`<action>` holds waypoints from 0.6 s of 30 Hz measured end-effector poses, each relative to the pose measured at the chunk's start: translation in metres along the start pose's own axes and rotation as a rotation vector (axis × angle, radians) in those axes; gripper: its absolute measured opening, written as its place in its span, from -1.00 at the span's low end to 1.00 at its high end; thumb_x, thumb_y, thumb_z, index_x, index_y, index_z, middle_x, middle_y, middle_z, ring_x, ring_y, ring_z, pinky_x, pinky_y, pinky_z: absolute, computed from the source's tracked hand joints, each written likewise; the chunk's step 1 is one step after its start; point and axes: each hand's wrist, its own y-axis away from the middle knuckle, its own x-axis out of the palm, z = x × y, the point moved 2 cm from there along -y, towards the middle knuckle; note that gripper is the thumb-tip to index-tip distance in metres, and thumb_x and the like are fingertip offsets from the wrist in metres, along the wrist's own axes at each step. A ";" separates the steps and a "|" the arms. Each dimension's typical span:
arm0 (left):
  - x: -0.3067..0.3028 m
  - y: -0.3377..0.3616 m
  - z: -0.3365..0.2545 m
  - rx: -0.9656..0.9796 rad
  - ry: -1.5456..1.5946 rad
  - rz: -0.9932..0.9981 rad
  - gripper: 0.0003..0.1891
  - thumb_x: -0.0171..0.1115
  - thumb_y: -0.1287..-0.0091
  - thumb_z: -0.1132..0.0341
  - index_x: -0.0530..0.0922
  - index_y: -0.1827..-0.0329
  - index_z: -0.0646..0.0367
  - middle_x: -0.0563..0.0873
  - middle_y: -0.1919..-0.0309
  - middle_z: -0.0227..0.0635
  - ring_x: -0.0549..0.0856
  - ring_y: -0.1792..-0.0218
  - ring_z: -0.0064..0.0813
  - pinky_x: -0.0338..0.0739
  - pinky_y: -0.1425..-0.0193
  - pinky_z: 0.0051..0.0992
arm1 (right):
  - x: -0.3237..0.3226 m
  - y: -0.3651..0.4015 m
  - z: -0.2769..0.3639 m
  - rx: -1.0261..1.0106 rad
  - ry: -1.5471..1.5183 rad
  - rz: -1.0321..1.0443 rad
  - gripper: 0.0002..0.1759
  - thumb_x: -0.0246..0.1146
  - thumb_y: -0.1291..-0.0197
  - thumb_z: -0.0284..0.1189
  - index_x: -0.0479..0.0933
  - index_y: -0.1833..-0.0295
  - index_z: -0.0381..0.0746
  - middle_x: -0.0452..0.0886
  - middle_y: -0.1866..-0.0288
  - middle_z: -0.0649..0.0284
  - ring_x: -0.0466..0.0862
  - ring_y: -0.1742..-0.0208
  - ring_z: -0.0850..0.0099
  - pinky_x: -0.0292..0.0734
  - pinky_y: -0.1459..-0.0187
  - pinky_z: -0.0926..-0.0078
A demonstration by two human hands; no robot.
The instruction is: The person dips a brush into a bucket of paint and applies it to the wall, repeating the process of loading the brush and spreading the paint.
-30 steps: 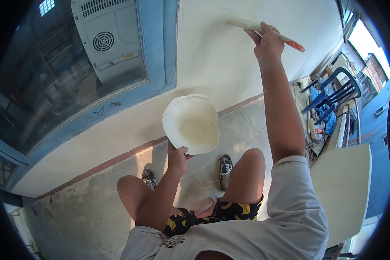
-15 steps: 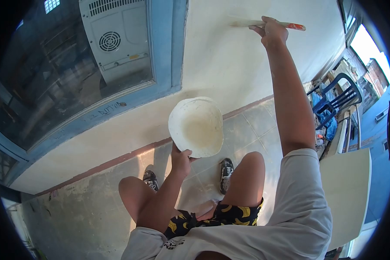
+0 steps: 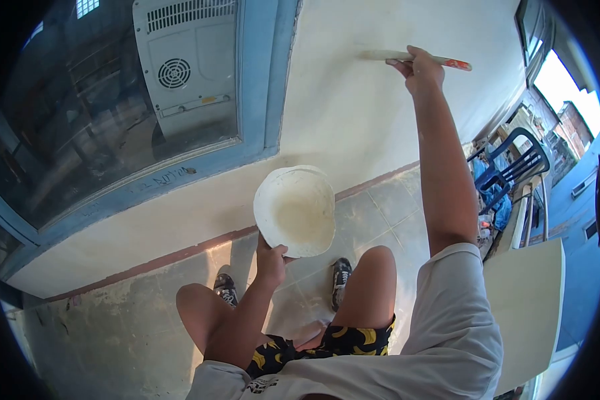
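My left hand (image 3: 271, 262) is closed on the lower rim of a white tub (image 3: 265, 207), thumb at the edge. Cream-coloured paint (image 3: 299, 217) lies in its bottom. Up against the pale wall (image 3: 340, 127), my right hand (image 3: 423, 68) grips a paintbrush (image 3: 385, 56) by its handle, whose end is red. The bristle end points left and overlaps the wall in this view. The tub is held in front of the wall's lower part, above the floor and my feet.
A blue-framed window (image 3: 257, 87) is left of the painted wall, with a white appliance (image 3: 197, 60) behind its glass. On the right stand a blue plastic chair (image 3: 513, 160) and a pale board (image 3: 523, 300). Below are tiled flooring (image 3: 380, 220) and my shoes (image 3: 341, 283).
The view has shifted, so the wall, window, tub and brush all appear lower. Both hands keep their grips, and the brush stays at nearly the same part of the wall.
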 end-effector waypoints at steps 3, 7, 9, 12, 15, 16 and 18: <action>0.001 0.000 -0.002 -0.003 0.001 0.008 -0.32 -0.10 0.01 0.66 0.11 -0.29 0.09 0.41 -0.11 -0.09 0.59 -0.02 -0.07 0.68 0.12 -0.04 | 0.032 -0.013 0.011 -0.011 0.000 -0.047 -0.72 0.14 -0.15 -0.61 0.35 0.12 -0.65 0.41 0.06 -0.15 0.64 0.26 0.09 0.77 0.32 0.41; -0.001 0.002 -0.001 -0.009 -0.009 -0.019 -0.30 -0.10 0.01 0.66 0.10 -0.29 0.07 0.41 -0.11 -0.10 0.58 -0.02 -0.06 0.67 0.12 -0.02 | 0.056 -0.124 0.049 -0.414 0.077 0.126 -0.74 0.09 -0.19 -0.60 0.31 0.13 -0.63 0.42 0.21 -0.05 0.60 0.37 0.19 0.75 0.35 0.40; 0.001 0.003 0.000 -0.019 -0.017 -0.028 -0.30 -0.10 0.01 0.66 0.10 -0.30 0.06 0.40 -0.12 -0.11 0.58 -0.02 -0.07 0.67 0.11 -0.01 | 0.052 -0.049 0.087 -0.283 -0.232 0.156 -0.78 0.08 -0.20 -0.61 0.33 0.16 -0.62 0.44 0.35 0.06 0.57 0.52 0.33 0.72 0.46 0.45; 0.003 0.004 -0.004 -0.044 -0.008 -0.008 -0.29 -0.11 0.01 0.67 0.10 -0.31 0.04 0.39 -0.13 -0.12 0.57 -0.04 -0.08 0.65 0.09 0.01 | 0.031 -0.015 0.091 -0.349 -0.298 0.166 -0.76 0.05 -0.21 -0.61 0.30 0.12 -0.61 0.41 0.18 -0.05 0.60 0.31 0.17 0.75 0.30 0.37; 0.000 0.006 -0.002 -0.016 0.007 -0.009 -0.28 -0.11 0.01 0.68 0.10 -0.31 0.04 0.38 -0.14 -0.13 0.55 -0.06 -0.08 0.63 0.07 0.02 | -0.003 0.003 0.041 -0.351 -0.250 0.190 -0.84 0.06 -0.18 -0.64 0.28 0.15 -0.50 0.38 0.14 -0.01 0.60 0.21 0.12 0.76 0.21 0.28; 0.001 0.006 -0.003 -0.016 0.014 -0.006 -0.28 -0.11 0.01 0.68 0.10 -0.31 0.04 0.38 -0.14 -0.13 0.55 -0.07 -0.08 0.64 0.07 0.02 | -0.013 0.018 0.022 -0.338 -0.201 0.139 -0.87 0.08 -0.16 -0.65 0.28 0.20 -0.45 0.38 0.15 0.02 0.59 0.18 0.13 0.76 0.22 0.27; 0.001 0.006 -0.004 -0.014 0.023 -0.006 -0.28 -0.11 0.01 0.68 0.10 -0.32 0.04 0.37 -0.14 -0.13 0.54 -0.07 -0.07 0.64 0.07 0.02 | -0.030 0.040 -0.022 -0.221 -0.187 0.078 -0.85 0.12 -0.14 -0.62 0.29 0.20 -0.35 0.39 0.15 0.07 0.59 0.19 0.19 0.74 0.29 0.28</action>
